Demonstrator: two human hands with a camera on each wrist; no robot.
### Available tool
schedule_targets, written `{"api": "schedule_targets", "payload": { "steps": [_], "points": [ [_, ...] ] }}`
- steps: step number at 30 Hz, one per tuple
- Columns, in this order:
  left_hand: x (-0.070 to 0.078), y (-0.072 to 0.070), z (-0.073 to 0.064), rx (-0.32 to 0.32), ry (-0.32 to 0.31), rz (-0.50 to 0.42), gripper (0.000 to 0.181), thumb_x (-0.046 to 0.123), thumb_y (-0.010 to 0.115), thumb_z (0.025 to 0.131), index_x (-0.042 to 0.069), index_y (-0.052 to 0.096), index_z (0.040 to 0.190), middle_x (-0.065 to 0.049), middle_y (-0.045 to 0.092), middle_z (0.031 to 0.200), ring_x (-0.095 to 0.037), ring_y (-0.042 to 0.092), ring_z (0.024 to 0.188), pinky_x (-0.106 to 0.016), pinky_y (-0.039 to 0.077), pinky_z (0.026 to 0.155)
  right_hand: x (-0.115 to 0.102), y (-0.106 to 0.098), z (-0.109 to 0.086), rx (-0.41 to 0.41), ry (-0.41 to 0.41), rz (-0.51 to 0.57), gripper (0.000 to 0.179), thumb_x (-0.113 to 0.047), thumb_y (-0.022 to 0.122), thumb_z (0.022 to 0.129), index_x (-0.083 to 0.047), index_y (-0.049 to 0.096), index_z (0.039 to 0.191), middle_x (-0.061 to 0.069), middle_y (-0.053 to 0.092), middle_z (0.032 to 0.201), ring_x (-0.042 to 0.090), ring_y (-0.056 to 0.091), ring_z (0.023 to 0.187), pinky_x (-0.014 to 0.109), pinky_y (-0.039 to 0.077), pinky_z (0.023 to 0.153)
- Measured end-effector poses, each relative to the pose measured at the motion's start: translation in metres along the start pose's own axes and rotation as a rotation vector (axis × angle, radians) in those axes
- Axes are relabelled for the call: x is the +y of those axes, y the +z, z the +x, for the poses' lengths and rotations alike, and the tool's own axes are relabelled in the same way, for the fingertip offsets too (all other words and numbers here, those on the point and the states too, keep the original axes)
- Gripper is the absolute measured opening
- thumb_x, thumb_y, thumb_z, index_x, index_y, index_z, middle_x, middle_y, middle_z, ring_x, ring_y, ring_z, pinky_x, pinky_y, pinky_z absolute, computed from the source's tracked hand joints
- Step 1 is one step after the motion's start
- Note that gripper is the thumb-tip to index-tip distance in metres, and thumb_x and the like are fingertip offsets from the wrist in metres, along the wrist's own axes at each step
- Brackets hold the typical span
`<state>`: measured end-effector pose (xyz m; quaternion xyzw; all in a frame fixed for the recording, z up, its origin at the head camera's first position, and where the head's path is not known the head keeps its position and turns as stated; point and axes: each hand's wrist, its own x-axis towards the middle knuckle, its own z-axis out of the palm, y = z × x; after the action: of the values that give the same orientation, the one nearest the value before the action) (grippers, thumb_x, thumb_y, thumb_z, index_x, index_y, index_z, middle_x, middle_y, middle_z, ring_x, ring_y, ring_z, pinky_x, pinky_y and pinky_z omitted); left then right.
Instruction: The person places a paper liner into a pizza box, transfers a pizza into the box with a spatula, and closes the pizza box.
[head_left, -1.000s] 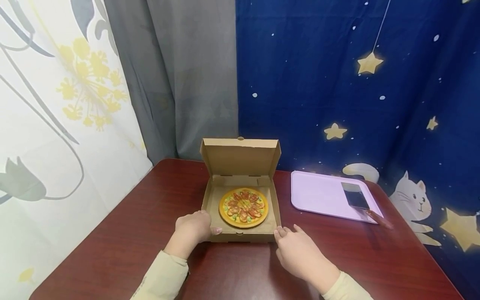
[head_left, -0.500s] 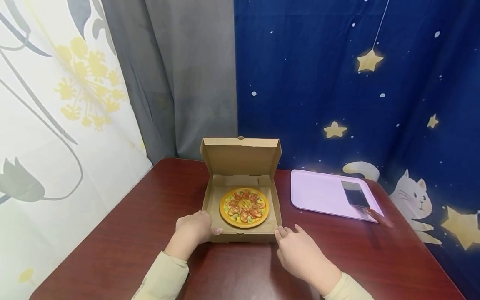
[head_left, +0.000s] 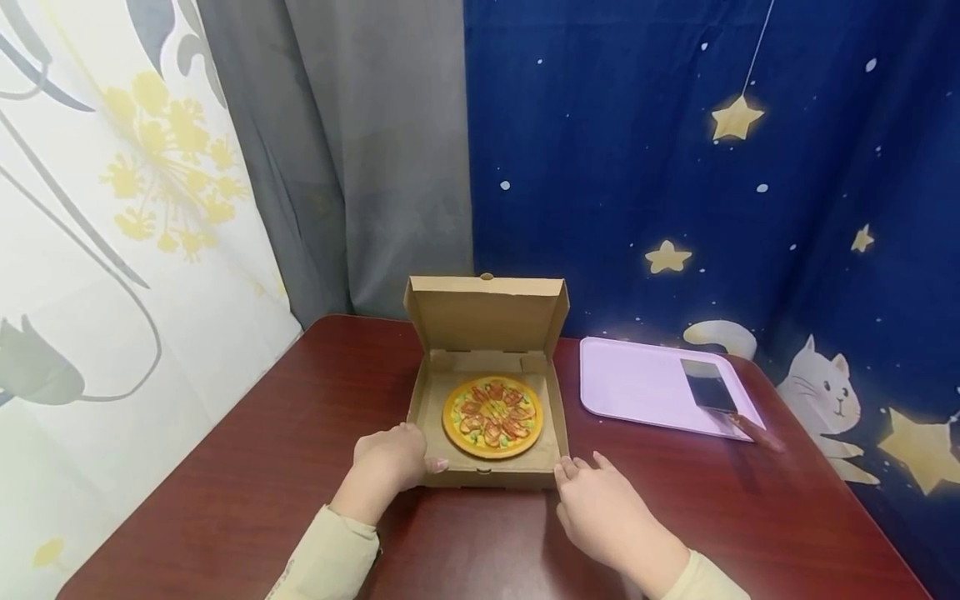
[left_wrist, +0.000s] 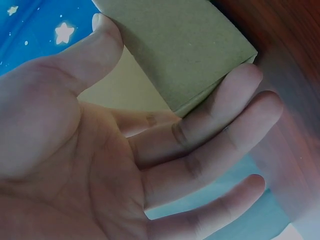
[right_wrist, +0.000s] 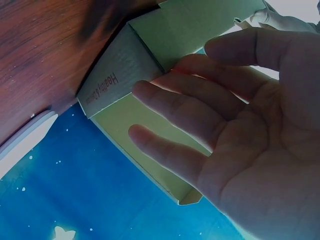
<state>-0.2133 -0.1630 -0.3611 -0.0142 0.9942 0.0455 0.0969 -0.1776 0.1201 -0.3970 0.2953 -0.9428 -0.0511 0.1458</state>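
A brown cardboard pizza box (head_left: 483,480) stands on the table with its lid (head_left: 486,321) raised. Inside lies a round pizza (head_left: 492,417) with red, green and yellow toppings, flat on the box bottom. My left hand (head_left: 390,457) grips the front left corner, thumb over the front wall and fingers round the outer side. In the left wrist view, that corner sits between thumb and fingers. My right hand (head_left: 607,512) touches the front right corner with its fingertips, fingers loosely extended. The right wrist view shows those fingers (right_wrist: 175,107) along the printed side wall.
To the right a pale purple tray (head_left: 630,383) lies on the dark red table (head_left: 330,400). Across its right edge rests a tool with a wide flat blade (head_left: 708,385) and a brown handle (head_left: 757,433). Grey and starry blue curtains (head_left: 570,167) hang close behind.
The box, with the pizza in it, has shifted slightly right and nearer, both hands moving along with it. The tray and the tool have not moved on the table.
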Motion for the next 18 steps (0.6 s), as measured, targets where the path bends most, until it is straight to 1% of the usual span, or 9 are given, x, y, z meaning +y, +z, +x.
{"api": "schedule_targets", "payload": {
  "steps": [3,10,18],
  "points": [
    [0.0008,0.0009,-0.0008,0.002,0.002,0.005,0.074,0.057,0.077,0.091,-0.006,0.066,0.129,-0.018,0.075,0.123,-0.039,0.074,0.107,-0.057,0.057,0.085,0.0,0.0007,-0.0011,0.002,-0.002,-0.005,0.04,-0.023,0.08,0.085,0.0,0.078,0.118,0.013,0.08,0.12,0.026,0.077,0.111,0.051,0.055,0.108],
    [0.002,0.0021,-0.0008,0.012,0.016,0.019,0.072,0.057,0.077,0.092,-0.006,0.068,0.125,-0.018,0.075,0.119,-0.038,0.074,0.106,-0.057,0.057,0.084,-0.0003,0.0015,-0.002,0.004,-0.004,-0.017,0.04,-0.023,0.08,0.085,0.0,0.078,0.116,0.013,0.08,0.119,0.026,0.077,0.11,0.051,0.055,0.108],
    [0.0037,-0.0001,-0.0025,0.013,0.028,0.024,0.072,0.058,0.077,0.091,-0.005,0.068,0.124,-0.018,0.076,0.12,-0.039,0.074,0.106,-0.057,0.057,0.083,-0.0009,0.0014,-0.0046,0.033,-0.012,-0.053,0.039,-0.025,0.081,0.084,0.0,0.078,0.114,0.011,0.08,0.115,0.025,0.077,0.106,0.049,0.056,0.106]
  ]
}}
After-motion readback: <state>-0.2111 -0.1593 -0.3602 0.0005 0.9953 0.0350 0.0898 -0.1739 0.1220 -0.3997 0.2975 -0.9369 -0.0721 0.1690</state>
